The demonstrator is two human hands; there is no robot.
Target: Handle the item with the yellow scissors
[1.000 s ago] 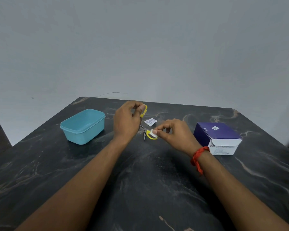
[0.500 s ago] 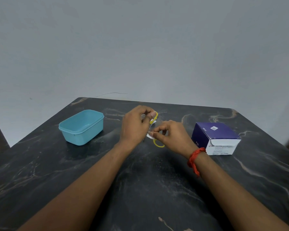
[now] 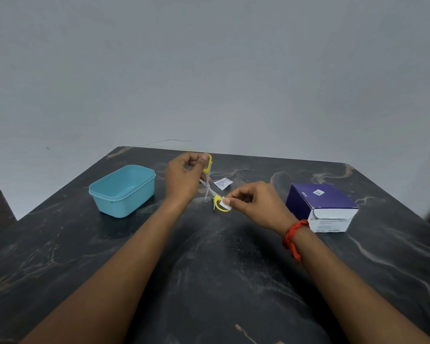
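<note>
My left hand [image 3: 183, 180] grips one yellow handle of a small pair of scissors [image 3: 208, 186], held spread wide above the dark marble table [image 3: 209, 269], blade tips pointing down. My right hand [image 3: 255, 203] pinches a small white pad [image 3: 226, 202] against the lower yellow handle loop. A red thread band sits on my right wrist.
A torn white wrapper [image 3: 222, 183] lies on the table behind the scissors. A teal plastic tub [image 3: 123, 190] stands at the left. A purple and white carton [image 3: 322, 207] stands at the right. A grey wall rises behind the table's far edge.
The scissors have spread wide again after being nearly together half a second ago. My left hand moved up and away, my right hand moved down and right with the pad.
</note>
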